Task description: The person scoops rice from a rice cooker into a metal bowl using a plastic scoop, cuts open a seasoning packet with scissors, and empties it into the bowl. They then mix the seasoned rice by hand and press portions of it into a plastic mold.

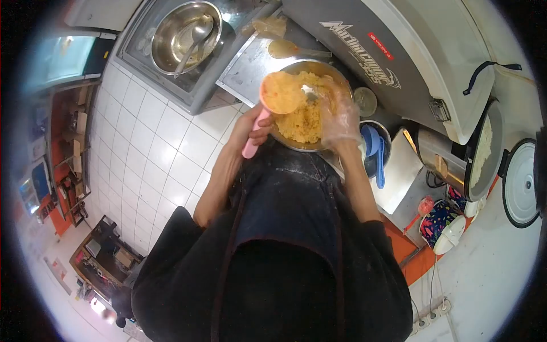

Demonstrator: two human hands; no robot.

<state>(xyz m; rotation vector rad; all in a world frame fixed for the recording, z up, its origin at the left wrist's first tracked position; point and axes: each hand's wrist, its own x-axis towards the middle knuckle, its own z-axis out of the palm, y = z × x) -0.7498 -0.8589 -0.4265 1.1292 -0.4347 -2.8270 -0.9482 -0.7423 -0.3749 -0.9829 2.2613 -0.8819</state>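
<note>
My left hand (257,128) is closed around the pink handle of a scoop (249,149). Its round head carries a heap of yellow, crumbly food and sits over the left rim of a metal bowl (301,148). More of the same yellow food (299,122) fills the bowl. On the bowl's right side is my right hand (340,121), in a clear plastic glove, with its fingers over the food. Motion blurs those fingers, so their grip does not show.
At upper left, a metal bowl (159,43) with a large spoon (196,43) rests on a grey unit. A wooden-looking paddle (282,49) lies behind my bowl. To the right are a blue ladle (380,165), a lidded jar (364,101) and an open rice cooker (484,148).
</note>
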